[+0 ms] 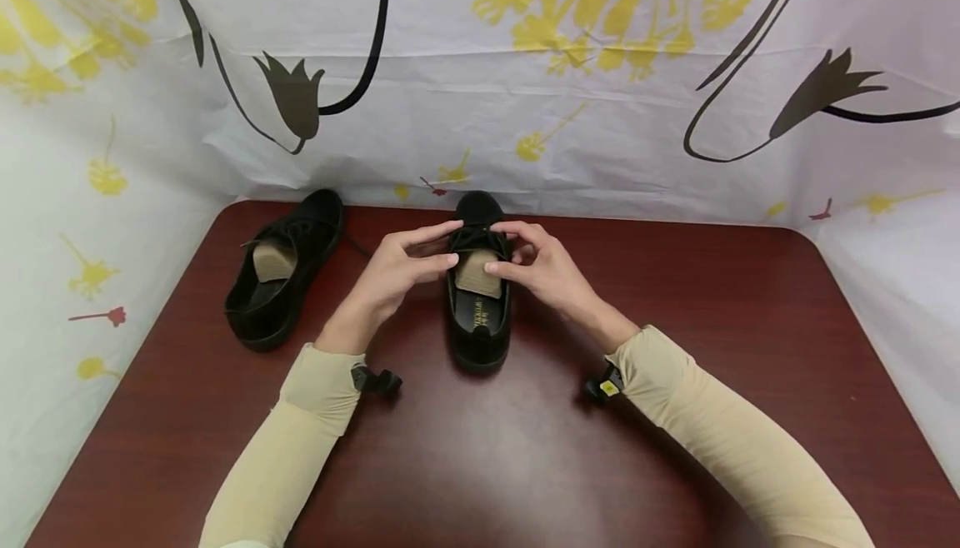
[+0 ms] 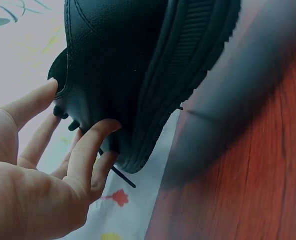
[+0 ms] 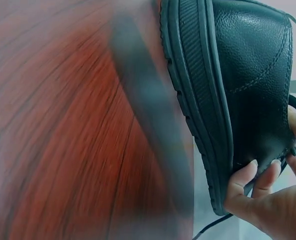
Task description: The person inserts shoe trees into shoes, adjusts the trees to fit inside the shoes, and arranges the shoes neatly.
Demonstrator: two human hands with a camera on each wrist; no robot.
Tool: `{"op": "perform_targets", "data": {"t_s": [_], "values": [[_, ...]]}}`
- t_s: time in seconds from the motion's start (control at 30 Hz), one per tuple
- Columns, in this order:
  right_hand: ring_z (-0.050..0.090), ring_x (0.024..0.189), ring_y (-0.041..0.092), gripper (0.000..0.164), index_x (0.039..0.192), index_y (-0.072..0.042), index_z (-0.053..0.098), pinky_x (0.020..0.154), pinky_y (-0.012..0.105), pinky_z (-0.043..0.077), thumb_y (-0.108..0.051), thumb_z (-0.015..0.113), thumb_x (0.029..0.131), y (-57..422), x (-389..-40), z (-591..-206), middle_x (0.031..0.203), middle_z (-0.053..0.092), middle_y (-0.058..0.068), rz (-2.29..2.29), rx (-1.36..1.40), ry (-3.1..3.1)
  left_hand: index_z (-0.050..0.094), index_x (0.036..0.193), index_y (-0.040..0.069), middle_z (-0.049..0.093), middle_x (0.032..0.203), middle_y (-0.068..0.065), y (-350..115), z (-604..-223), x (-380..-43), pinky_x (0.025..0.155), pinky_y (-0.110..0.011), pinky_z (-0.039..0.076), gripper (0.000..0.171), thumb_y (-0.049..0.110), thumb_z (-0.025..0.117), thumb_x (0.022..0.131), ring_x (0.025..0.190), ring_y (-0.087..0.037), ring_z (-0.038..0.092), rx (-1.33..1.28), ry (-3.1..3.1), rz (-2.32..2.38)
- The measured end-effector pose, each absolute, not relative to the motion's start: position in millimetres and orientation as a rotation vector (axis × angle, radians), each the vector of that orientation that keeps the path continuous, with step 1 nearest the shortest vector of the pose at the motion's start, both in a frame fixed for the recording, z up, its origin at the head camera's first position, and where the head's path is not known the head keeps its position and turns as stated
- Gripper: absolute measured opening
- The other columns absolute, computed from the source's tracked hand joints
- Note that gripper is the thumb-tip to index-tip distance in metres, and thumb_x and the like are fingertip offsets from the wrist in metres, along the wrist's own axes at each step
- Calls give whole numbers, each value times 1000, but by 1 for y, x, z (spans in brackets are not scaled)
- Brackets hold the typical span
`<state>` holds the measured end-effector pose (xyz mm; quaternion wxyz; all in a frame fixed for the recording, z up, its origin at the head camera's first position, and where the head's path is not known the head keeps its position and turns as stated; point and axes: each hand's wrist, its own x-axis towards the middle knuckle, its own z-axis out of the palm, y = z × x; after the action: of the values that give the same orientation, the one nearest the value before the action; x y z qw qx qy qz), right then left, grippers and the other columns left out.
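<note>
A black lace-up shoe stands on the table, toe pointing away, with a tan cardboard-like insert under its laces. My left hand holds its left side near the lacing, thumb at the opening's edge and bent fingers against the upper, as the left wrist view shows. On the opposite side, my right hand grips the lacing area with curled fingers, its thumb over the insert. A dark lace hangs below the left fingers; another lace end trails beneath the right fingers. The lace knot is partly hidden by the fingers.
A second black shoe lies at the back left, also with a tan insert. The reddish-brown table ends at a white patterned cloth behind and at both sides. Small dark devices are strapped on both wrists.
</note>
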<state>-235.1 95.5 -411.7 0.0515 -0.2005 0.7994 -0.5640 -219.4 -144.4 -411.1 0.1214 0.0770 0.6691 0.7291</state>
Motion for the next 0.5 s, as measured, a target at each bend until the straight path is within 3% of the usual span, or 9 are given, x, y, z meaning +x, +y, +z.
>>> {"op": "perform_targets", "data": {"t_s": [0.27,0.5], "values": [[55,83,24,50,132,-13,62,75,32,47,-13,80,86,80,-236,-411,118,54,10,-1652,-642,2456,61,139,14,55,141,-13,-159,-412,-213,85,-31,54,51,8,74,89,120,-21,59,156,1955,2143],[56,82,23,50,132,-14,63,73,30,47,-17,80,86,61,-239,-415,117,53,12,-1663,-683,2439,57,142,12,54,141,-13,-176,-410,-210,84,-28,53,52,8,71,92,112,-14,61,148,2026,2105]]}}
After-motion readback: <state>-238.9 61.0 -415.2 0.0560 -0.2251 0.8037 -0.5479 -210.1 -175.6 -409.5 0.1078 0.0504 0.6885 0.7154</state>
